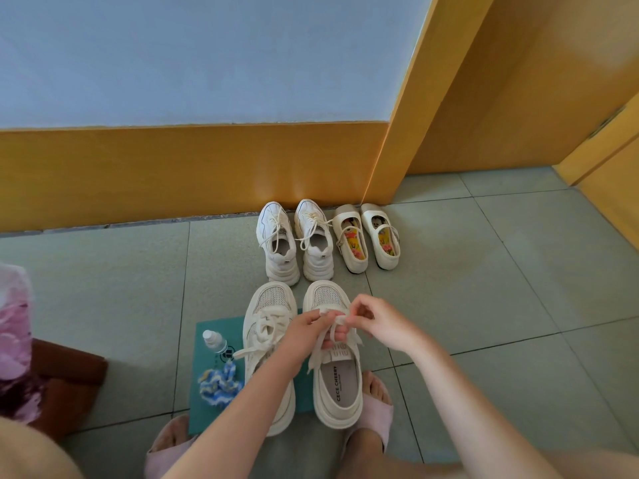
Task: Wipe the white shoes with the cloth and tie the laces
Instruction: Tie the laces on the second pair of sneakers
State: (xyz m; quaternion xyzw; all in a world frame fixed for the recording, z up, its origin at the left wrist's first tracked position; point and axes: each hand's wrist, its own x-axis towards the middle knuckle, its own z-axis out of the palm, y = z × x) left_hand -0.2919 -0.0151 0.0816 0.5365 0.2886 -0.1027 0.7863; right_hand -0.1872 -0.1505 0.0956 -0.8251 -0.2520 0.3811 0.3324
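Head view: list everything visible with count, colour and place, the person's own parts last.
cream mesh-toe platform sneakers: two, cream, on the mat, front centre
flat white laces: one set, white, on the right-hand sneaker
rectangular teal mat: one, teal, on the tiled floor
small clear spray bottle: one, clear, on the mat's left part
crocheted blue, white and yellow cloth: one, on the mat near the bottle
chunky white lace-up sneakers: two, white, by the baseboard
cream strap flats: two, cream, right of those
pink slippers: two, pink, on the feet
left hand: pinches the laces
right hand: pinches the laces
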